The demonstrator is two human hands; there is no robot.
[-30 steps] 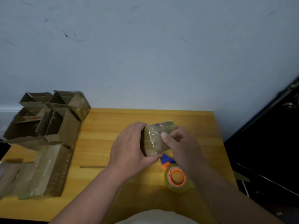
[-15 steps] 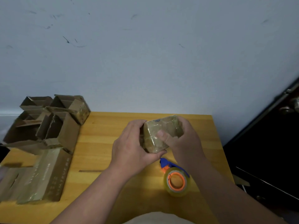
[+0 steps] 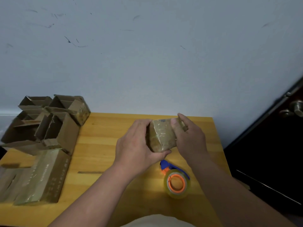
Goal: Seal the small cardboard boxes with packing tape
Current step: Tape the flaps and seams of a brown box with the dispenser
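A small cardboard box (image 3: 161, 136), glossy with clear tape, is held above the wooden table (image 3: 101, 145) between both hands. My left hand (image 3: 134, 145) grips its left side, thumb under the near corner. My right hand (image 3: 190, 136) holds its right side, with the thumb pressing on the top face and the fingers curled behind. A roll of clear packing tape (image 3: 177, 184) with an orange core lies on the table just below the hands, in a blue dispenser (image 3: 165, 164).
Several open, empty cardboard boxes (image 3: 54, 122) are piled at the table's left rear. Flattened taped cardboard (image 3: 41, 176) lies at the left front. A pale wall rises behind the table. A dark door with a metal handle (image 3: 293, 108) stands to the right.
Both hands have lifted the box a little and turned it, and my right thumb has slid across its top face. The tape roll has not moved.
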